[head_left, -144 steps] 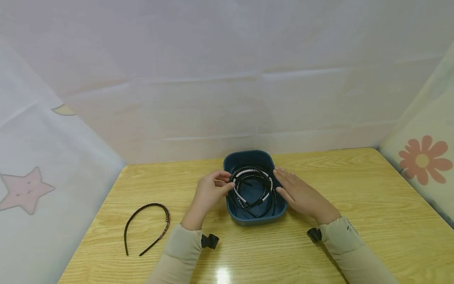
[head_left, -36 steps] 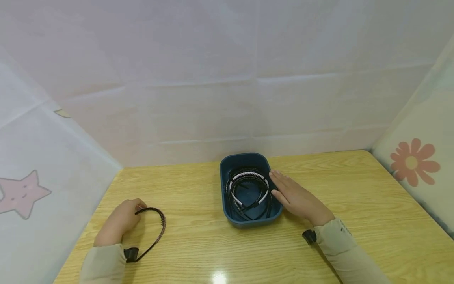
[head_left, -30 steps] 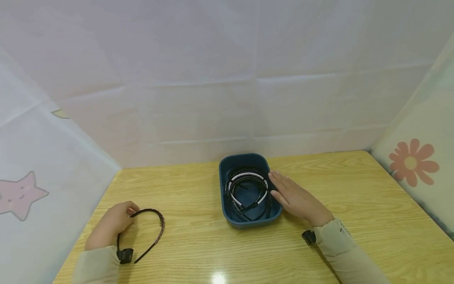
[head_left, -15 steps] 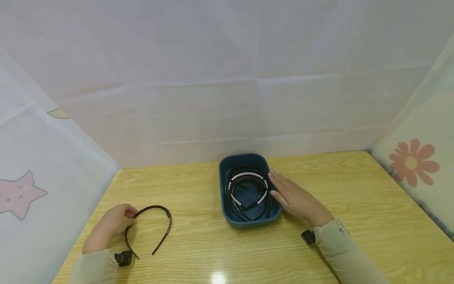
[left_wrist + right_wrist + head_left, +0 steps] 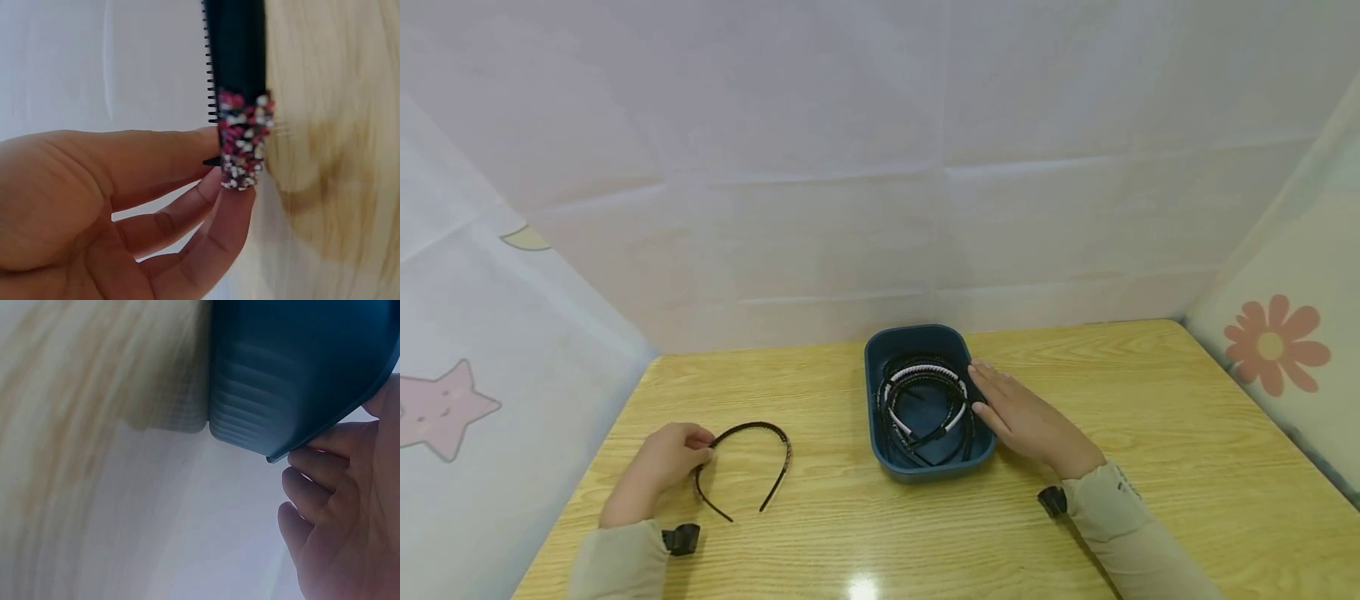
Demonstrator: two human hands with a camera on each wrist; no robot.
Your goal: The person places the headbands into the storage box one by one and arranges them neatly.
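A thin black headband (image 5: 788,450) with inner teeth is at the left of the table, its two ends pointing toward the near edge. My left hand (image 5: 670,458) pinches it at its left side between thumb and fingers. In the left wrist view, pink and white beads cover the part of the headband (image 5: 244,144) at the fingertips. My right hand (image 5: 1026,421) lies with fairly straight fingers along the right rim of a blue plastic bin (image 5: 917,477). In the right wrist view, the fingertips touch the underside of its rim. Inside lie several black headbands and a white-and-black headband (image 5: 925,367).
The bin stands on a yellow wood-grain table (image 5: 827,533), close to the back edge. Behind the table hangs a pale cloth backdrop (image 5: 820,233); side panels show a pink star (image 5: 448,408) and a red flower (image 5: 1270,343).
My left hand has gone from the bin to the headband at left and taken hold of it. Over the last second the headband has turned and shifted right. My right hand stays at the bin.
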